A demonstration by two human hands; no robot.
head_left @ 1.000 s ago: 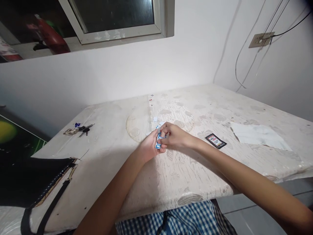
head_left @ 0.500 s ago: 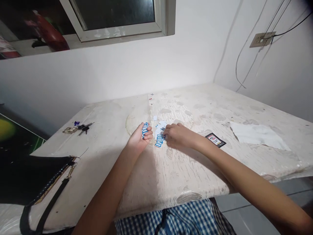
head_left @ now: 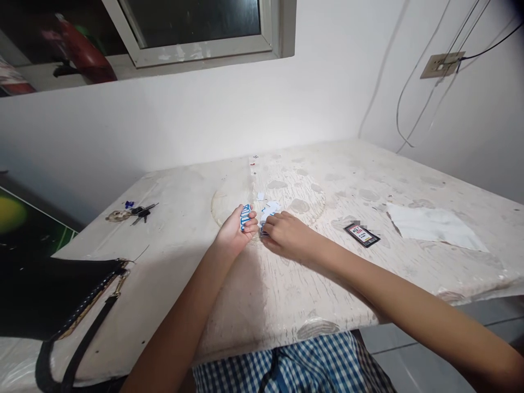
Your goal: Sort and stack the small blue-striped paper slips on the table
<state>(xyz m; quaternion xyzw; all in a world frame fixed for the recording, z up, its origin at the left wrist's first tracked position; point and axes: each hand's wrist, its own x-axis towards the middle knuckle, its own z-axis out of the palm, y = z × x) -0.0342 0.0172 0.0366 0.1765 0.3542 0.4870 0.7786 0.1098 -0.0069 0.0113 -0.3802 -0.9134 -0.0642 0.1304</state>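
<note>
My left hand (head_left: 238, 226) is closed around several small white cards with blue edges (head_left: 245, 217), held slightly fanned with the thumb along one side. Just to the right, my right hand (head_left: 284, 229) rests low over the tabletop, its fingers curled together at more blue-edged cards (head_left: 264, 225). Those cards are mostly covered by the fingers. Behind the fingertips lie loose white cards (head_left: 272, 206), overlapping. A single small white card (head_left: 261, 196) sits apart, a little farther back.
The table (head_left: 196, 185) has a pale patterned cover under plastic. Keys (head_left: 142, 213) and a black bag (head_left: 61, 295) lie left. A black-bordered card (head_left: 362, 234) and a white cloth or paper (head_left: 434, 228) lie right. A wall outlet (head_left: 442, 64) has cables.
My right hand has moved left, closer to my left hand, and now covers most of the blue-edged cards that showed between the hands. My left hand keeps its grip.
</note>
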